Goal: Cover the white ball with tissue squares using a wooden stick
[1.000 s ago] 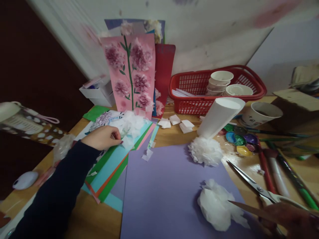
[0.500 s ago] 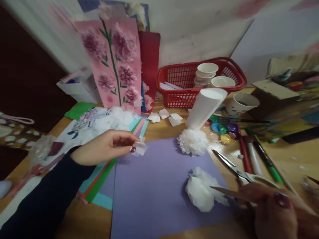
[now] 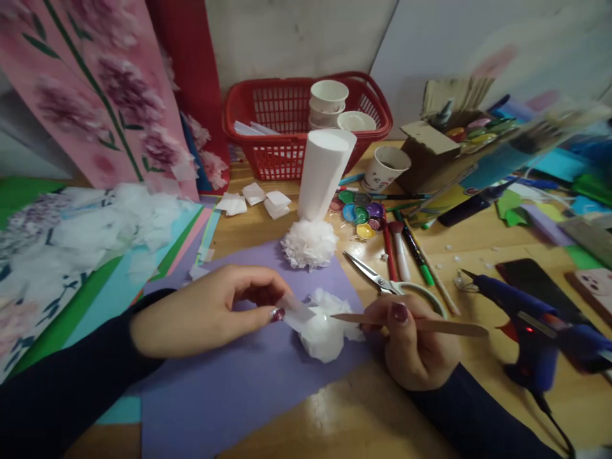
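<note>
My left hand [image 3: 215,312] pinches a small piece of white tissue paper [image 3: 297,312] between thumb and fingers, its edge reaching a white tissue-paper ball [image 3: 325,335]. That ball lies on the purple sheet [image 3: 205,395]. In my right hand [image 3: 418,341] a pointed wooden stick [image 3: 449,326] is gripped like a pencil, its tip at the ball's upper right side; whether it touches, I cannot tell. Behind the ball sits a fluffy white paper pompom [image 3: 310,243], with a white paper tube [image 3: 325,172] leaning up from it.
Scissors [image 3: 382,280] lie right of the pompom, near paint pots [image 3: 361,213], brushes and a green marker [image 3: 423,264]. A blue glue gun [image 3: 530,325] with a red light stands at right. A red basket [image 3: 280,153] holds paper cups. Tissue squares [image 3: 277,204] lie before it.
My left hand has carried the tissue piece right, to the ball. My right hand has come further into view with the stick. The view has swung right, showing the glue gun.
</note>
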The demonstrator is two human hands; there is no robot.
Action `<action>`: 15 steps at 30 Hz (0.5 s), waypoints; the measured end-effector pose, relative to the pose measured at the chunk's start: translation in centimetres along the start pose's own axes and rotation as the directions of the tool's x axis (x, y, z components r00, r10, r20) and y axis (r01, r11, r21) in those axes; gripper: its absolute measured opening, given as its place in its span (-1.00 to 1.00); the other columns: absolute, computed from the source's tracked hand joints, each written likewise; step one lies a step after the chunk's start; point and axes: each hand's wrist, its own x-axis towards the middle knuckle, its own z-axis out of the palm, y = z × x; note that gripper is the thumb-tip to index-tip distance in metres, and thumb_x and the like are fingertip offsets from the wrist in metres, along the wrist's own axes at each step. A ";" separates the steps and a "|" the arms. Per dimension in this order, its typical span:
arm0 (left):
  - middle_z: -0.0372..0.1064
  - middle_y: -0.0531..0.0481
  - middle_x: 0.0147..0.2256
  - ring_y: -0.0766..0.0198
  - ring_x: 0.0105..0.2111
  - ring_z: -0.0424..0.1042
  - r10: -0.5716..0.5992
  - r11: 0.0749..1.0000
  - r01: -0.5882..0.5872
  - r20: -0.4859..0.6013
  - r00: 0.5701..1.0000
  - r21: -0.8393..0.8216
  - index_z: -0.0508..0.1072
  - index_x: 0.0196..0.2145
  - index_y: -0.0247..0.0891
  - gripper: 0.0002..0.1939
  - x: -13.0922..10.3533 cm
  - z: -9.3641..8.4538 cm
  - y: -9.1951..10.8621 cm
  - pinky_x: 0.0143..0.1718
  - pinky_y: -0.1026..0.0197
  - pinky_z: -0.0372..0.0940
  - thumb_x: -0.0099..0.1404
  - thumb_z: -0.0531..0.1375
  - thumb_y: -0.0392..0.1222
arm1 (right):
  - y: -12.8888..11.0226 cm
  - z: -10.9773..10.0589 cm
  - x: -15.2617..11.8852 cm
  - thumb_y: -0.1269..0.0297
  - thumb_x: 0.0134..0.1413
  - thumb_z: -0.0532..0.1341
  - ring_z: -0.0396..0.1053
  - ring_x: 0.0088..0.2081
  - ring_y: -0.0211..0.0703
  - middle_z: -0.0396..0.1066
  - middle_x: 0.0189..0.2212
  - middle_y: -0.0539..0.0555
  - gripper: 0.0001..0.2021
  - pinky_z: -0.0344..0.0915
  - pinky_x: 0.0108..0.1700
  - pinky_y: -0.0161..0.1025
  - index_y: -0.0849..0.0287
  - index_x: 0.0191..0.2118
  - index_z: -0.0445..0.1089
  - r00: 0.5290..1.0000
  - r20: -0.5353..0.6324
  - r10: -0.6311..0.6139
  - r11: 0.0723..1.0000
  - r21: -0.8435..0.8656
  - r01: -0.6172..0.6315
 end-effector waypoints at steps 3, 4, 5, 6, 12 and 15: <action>0.47 0.07 -0.31 0.30 -0.30 0.44 -0.006 1.000 0.005 0.024 1.000 0.016 0.48 -0.26 -0.20 -0.85 0.8 0.3 0.5 -0.21 0.27 0.34 0.26 0.12 -0.24 | 0.3 -0.3 0.2 0.40 0.26 0.04 0.35 -0.62 -0.30 0.39 -0.60 -0.04 -0.79 0.28 -0.58 -0.35 0.15 -0.37 0.37 0.999 0.040 -0.014 0.998 -0.059 0.017; 0.48 0.06 -0.30 0.29 -0.29 0.44 -0.014 1.000 0.014 0.037 0.999 0.017 0.49 -0.26 -0.20 -0.84 1.1 0.4 0.6 -0.21 0.27 0.33 0.27 0.11 -0.22 | 0.3 -0.3 0.3 0.40 0.25 0.04 0.35 -0.62 -0.30 0.39 -0.60 -0.05 -0.79 0.28 -0.58 -0.36 0.15 -0.37 0.36 0.999 0.037 -0.019 0.996 -0.082 0.022; 0.48 0.06 -0.29 0.28 -0.28 0.44 -0.024 1.000 0.023 0.050 0.998 0.020 0.49 -0.26 -0.20 -0.84 1.3 0.5 0.8 -0.21 0.26 0.33 0.28 0.11 -0.19 | 0.3 -0.4 0.4 0.41 0.24 0.05 0.35 -0.61 -0.31 0.38 -0.61 -0.05 -0.80 0.29 -0.57 -0.37 0.15 -0.38 0.36 0.999 0.036 -0.027 0.994 -0.103 0.031; 0.48 0.06 -0.29 0.28 -0.28 0.43 -0.032 0.999 0.030 0.063 0.997 0.026 0.49 -0.26 -0.20 -0.83 1.5 0.7 1.0 -0.21 0.26 0.32 0.29 0.11 -0.16 | 0.3 -0.5 0.5 0.42 0.23 0.06 0.36 -0.60 -0.32 0.39 -0.60 -0.06 -0.81 0.29 -0.56 -0.38 0.15 -0.37 0.35 0.998 0.042 -0.040 0.992 -0.118 0.045; 0.45 0.05 -0.29 0.28 -0.31 0.40 -0.003 0.986 -0.003 0.039 0.999 0.166 0.50 -0.30 -0.21 -0.83 2.2 0.6 1.0 -0.26 0.25 0.27 0.30 0.12 -0.16 | 0.2 -0.9 0.3 0.44 0.25 0.04 0.37 -0.58 -0.34 0.40 -0.57 -0.05 -0.82 0.31 -0.53 -0.38 0.16 -0.32 0.35 0.997 0.065 -0.033 0.999 -0.006 0.033; 0.46 0.05 -0.29 0.28 -0.31 0.41 0.004 0.986 -0.005 0.010 1.000 0.164 0.51 -0.30 -0.20 -0.84 2.1 0.1 0.3 -0.26 0.26 0.28 0.30 0.13 -0.15 | 0.1 -0.8 0.2 0.45 0.24 0.04 0.37 -0.56 -0.33 0.40 -0.57 -0.04 -0.83 0.31 -0.52 -0.37 0.17 -0.32 0.35 0.995 0.093 -0.034 0.998 0.047 0.030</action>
